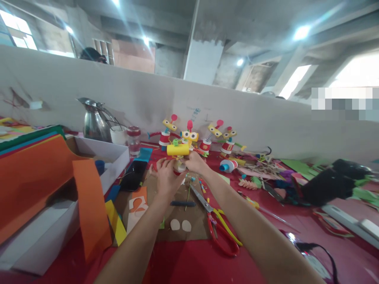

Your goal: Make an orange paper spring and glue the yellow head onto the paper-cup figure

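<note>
A small paper figure with a yellow tube head [178, 150] and a green coil on top is held upright over the brown board [166, 232]. My left hand [169, 175] is wrapped round the figure's cup body [179, 167] from the left. On the right, my right hand [195, 162] has its fingers closed at the figure's upper side, just below the yellow tube; what they pinch is too small to name. Red and yellow scissors [217, 221] lie to the right of the hands. Two white ovals [181, 225] and a dark pen-like stick [182, 204] rest on the board.
Several similar figures [205, 146] stand along the wall. A metal jug [95, 120], a glass jar [134, 140] and a white box [118, 157] with orange sheets [89, 205] are at left. Paper scraps [260, 169] and a black bag-like object [328, 185] lie right.
</note>
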`<state>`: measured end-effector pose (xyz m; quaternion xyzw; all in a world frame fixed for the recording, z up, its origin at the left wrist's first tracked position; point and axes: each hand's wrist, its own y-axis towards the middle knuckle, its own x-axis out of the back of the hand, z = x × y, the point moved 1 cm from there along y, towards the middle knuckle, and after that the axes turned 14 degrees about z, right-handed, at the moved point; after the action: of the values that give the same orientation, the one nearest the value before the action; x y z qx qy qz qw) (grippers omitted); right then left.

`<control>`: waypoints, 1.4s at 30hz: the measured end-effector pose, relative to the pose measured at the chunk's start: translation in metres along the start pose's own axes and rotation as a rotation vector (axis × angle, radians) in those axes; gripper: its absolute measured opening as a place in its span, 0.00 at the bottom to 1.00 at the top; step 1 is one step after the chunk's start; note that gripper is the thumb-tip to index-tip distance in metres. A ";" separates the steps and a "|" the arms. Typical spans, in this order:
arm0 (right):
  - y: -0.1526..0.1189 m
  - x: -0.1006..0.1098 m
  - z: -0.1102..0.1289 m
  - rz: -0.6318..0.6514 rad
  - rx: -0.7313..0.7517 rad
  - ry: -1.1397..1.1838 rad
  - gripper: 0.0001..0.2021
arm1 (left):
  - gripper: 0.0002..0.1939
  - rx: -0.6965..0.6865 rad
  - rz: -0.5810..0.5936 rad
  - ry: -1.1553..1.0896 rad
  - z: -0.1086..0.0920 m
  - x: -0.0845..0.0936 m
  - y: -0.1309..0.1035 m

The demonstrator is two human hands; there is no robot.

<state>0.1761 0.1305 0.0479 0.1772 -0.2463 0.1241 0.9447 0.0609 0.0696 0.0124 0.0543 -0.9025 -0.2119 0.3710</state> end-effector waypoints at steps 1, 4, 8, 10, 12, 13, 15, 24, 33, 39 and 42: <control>-0.001 0.000 0.000 0.040 -0.017 0.055 0.14 | 0.17 0.001 0.004 0.008 0.000 0.000 0.000; -0.003 0.005 0.000 0.122 -0.069 0.217 0.11 | 0.17 -0.002 -0.006 0.023 0.000 0.002 -0.001; -0.008 0.019 0.005 0.104 -0.101 0.340 0.12 | 0.17 -0.019 -0.008 0.018 0.000 0.002 0.000; -0.015 0.025 0.012 0.080 -0.087 0.377 0.12 | 0.19 -0.028 -0.007 0.020 0.001 -0.001 0.000; -0.027 0.028 0.024 0.073 -0.045 0.408 0.12 | 0.21 -0.035 -0.020 0.033 0.003 -0.004 0.000; -0.036 0.028 0.030 0.070 -0.019 0.415 0.12 | 0.21 -0.039 -0.027 0.038 0.004 -0.004 0.001; -0.056 0.028 0.040 0.046 0.006 0.395 0.12 | 0.24 -0.053 -0.025 0.039 0.004 -0.001 0.002; -0.131 0.010 0.038 -0.144 0.019 0.077 0.10 | 0.31 -0.076 0.233 -0.685 -0.031 0.081 -0.016; -0.152 -0.016 0.035 -0.069 0.110 -0.090 0.07 | 0.20 0.255 0.527 -1.124 -0.027 0.054 -0.046; -0.154 -0.020 0.030 -0.077 0.084 -0.267 0.06 | 0.20 0.294 0.575 -1.190 -0.024 0.050 -0.055; -0.155 -0.022 0.030 -0.041 0.074 -0.333 0.05 | 0.19 0.357 0.574 -1.158 -0.025 0.049 -0.058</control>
<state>0.1946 -0.0255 0.0185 0.2351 -0.3909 0.0827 0.8860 0.0393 -0.0041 0.0359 -0.2497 -0.9557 0.0529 -0.1464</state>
